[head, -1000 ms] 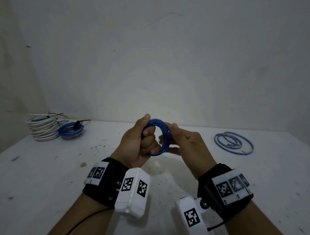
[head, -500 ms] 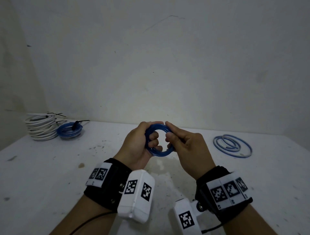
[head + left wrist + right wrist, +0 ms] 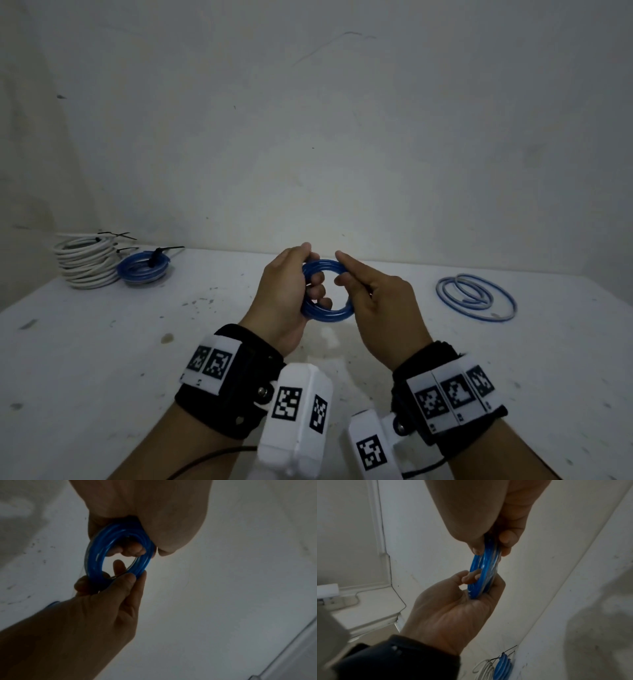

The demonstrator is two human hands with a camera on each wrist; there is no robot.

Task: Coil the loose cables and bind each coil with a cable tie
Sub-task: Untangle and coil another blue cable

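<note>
A small coil of blue cable (image 3: pixel 329 314) is held above the white table (image 3: pixel 102 359), its opening facing me. My left hand (image 3: pixel 310 270) grips its left side, thumb on top and fingers curled through the ring. My right hand (image 3: pixel 342 269) pinches the right rim between index finger and thumb. In the left wrist view the coil (image 3: pixel 96 555) runs from my left hand (image 3: pixel 147 547) down to the right hand's fingers (image 3: pixel 130 577). The right wrist view has the coil (image 3: pixel 479 566) edge-on, between my right hand (image 3: pixel 491 545) and the left hand's fingers (image 3: pixel 471 577). No tie shows on it.
At the far left stands a stack of white cable coils (image 3: pixel 85 263). Beside it lies a blue coil (image 3: pixel 144 269) bound with a black cable tie (image 3: pixel 156 255). A loose blue cable (image 3: pixel 476 296) lies in wide loops at the right. A wall rises just behind the table.
The coil has turned in my hands from nearly edge-on to facing me. My right index finger has shifted up onto the top rim, and my left thumb now lies over the coil.
</note>
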